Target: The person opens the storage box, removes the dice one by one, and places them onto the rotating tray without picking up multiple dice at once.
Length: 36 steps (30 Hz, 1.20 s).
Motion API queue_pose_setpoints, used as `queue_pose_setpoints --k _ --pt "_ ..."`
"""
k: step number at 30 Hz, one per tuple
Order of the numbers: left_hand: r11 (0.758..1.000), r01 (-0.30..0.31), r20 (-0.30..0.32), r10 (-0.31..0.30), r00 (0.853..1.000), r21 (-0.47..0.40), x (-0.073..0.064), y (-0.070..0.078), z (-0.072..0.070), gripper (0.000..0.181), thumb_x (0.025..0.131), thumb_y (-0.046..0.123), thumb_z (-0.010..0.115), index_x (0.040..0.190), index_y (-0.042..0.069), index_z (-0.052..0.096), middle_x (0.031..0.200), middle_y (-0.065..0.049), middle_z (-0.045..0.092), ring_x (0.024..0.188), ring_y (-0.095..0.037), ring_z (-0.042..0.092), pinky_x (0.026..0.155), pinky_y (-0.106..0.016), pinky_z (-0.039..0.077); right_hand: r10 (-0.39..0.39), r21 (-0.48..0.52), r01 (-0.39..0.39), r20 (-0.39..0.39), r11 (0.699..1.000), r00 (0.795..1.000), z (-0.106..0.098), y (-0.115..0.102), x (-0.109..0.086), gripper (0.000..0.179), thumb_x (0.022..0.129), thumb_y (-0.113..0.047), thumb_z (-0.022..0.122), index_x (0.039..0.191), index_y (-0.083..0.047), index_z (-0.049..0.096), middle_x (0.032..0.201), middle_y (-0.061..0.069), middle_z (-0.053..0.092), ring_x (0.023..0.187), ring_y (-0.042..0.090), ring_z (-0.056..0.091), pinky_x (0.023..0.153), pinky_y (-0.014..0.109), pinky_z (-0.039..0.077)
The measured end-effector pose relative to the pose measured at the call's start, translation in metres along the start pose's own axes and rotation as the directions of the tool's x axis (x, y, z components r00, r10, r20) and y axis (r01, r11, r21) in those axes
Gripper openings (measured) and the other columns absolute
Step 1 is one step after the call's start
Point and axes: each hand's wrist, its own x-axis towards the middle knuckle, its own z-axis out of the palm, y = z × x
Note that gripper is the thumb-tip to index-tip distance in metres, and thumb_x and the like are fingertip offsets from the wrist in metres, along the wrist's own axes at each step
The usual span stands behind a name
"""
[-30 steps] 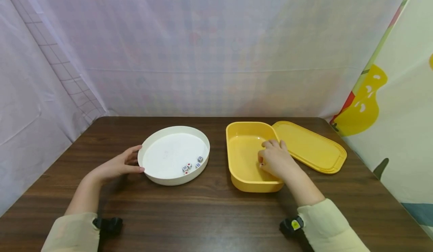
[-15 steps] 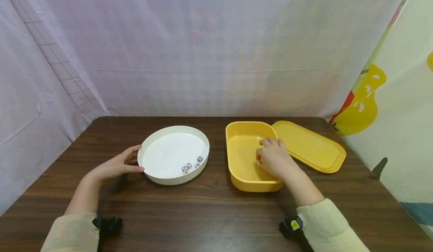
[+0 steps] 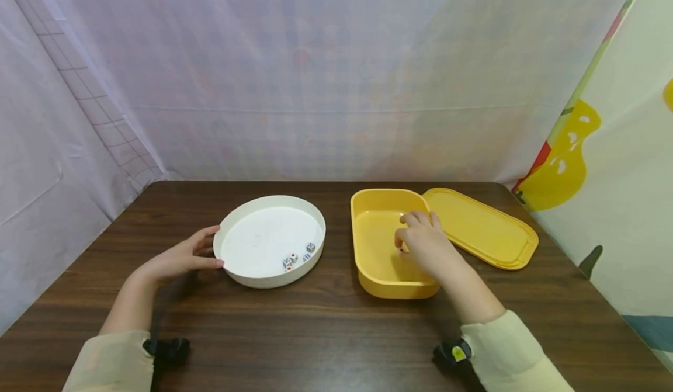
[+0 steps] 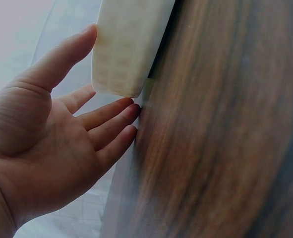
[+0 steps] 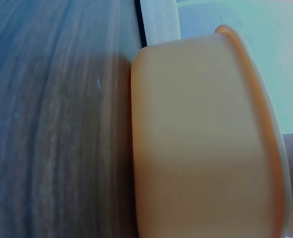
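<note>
My left hand touches the near-left side of a round white tray, thumb and fingers spread along its wall. In the left wrist view, the fingers of this hand are fairly straight against the tray's pale side. Several white dice lie inside the tray at its near right. My right hand reaches into a yellow rectangular box, fingers curled downward. A small die, mostly covered, appears pinched at its fingertips. The right wrist view shows mainly the box's outer wall.
A yellow lid lies on the brown wooden table, right of the box and close against it. White cloth hangs behind the table. A patterned cloth hangs along the right side.
My right hand has shifted slightly left and away from me inside the box, the white bit at its fingertips now less visible. The left hand, tray and dice have stayed put.
</note>
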Motion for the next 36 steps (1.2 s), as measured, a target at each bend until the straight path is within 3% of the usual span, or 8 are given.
queue_pose_setpoints --k 11,36 --pt "1.000 -0.012 0.007 0.012 1.000 -0.004 0.000 0.002 0.001 0.094 0.087 0.019 0.071 0.150 -0.004 0.005 0.145 -0.037 0.021 0.134 -0.050 0.022 0.104 -0.061 0.024 -0.038 0.014 0.039 -0.075 0.999 0.996 -0.006 -0.008 0.000 0.011 0.079 -0.009 0.075 0.076 -0.015 0.066 0.121 0.020 0.055 0.121 0.042 0.040 0.101 0.069 0.018" --pt "1.000 -0.008 -0.003 0.008 1.000 -0.012 0.000 -0.001 0.001 0.092 0.088 0.017 0.070 0.150 -0.004 0.007 0.145 -0.037 0.023 0.134 -0.049 0.023 0.104 -0.059 0.023 -0.069 0.000 0.069 -0.092 0.998 0.993 -0.016 -0.025 0.008 0.010 0.080 -0.013 0.077 0.077 -0.015 0.067 0.122 0.019 0.056 0.121 0.041 0.041 0.101 0.065 0.021"
